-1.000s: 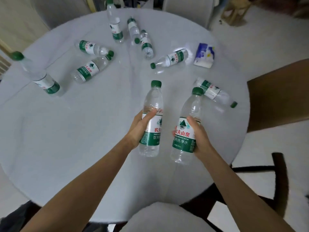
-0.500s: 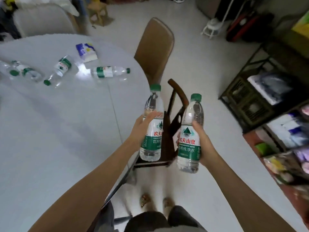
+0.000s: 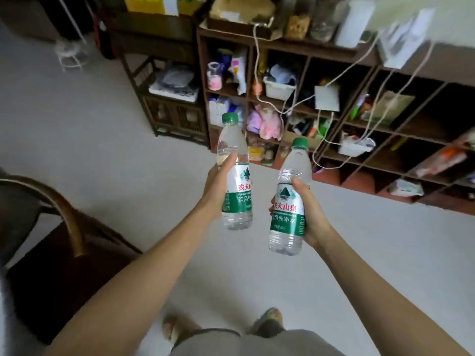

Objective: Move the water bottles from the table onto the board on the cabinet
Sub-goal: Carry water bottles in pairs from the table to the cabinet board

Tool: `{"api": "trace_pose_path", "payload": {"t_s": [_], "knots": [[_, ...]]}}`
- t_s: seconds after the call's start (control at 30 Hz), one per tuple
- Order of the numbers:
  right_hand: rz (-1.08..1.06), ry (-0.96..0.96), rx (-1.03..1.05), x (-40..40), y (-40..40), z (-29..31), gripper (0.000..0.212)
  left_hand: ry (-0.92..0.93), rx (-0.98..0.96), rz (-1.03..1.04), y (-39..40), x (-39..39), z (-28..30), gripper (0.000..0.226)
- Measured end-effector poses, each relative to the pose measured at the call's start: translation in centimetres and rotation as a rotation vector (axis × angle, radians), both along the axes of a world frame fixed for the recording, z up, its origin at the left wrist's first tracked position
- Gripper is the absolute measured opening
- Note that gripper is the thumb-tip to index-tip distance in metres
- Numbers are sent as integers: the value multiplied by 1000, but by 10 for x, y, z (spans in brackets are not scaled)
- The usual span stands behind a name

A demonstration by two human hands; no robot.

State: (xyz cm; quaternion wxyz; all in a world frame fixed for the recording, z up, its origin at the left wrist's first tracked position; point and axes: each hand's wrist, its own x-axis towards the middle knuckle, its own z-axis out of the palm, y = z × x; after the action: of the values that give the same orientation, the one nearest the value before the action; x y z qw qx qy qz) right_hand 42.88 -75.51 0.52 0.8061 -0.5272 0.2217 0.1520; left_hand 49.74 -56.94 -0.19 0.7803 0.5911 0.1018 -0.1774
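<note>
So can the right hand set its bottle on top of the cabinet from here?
Probably not yet: the right hand grips its bottle over open floor, and the cabinet top stands beyond it. Nothing blocks the way.
</note>
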Motion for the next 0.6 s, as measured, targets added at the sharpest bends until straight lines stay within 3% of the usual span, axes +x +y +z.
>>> {"api": "trace_pose_path", "payload": {"t_s": [0.13,0.4,0.6], "knots": [[-232,-8,-27,-35,-125,3,49,66,-64,-236,-157,1,-1,63],[-640,-10,-58,-92,-318,1,54,45,-90,-697,-401,2,0,42],[-865,-12,-214,-81,-452,5,45,-1,-130,-931,-572,21,6,65]]}}
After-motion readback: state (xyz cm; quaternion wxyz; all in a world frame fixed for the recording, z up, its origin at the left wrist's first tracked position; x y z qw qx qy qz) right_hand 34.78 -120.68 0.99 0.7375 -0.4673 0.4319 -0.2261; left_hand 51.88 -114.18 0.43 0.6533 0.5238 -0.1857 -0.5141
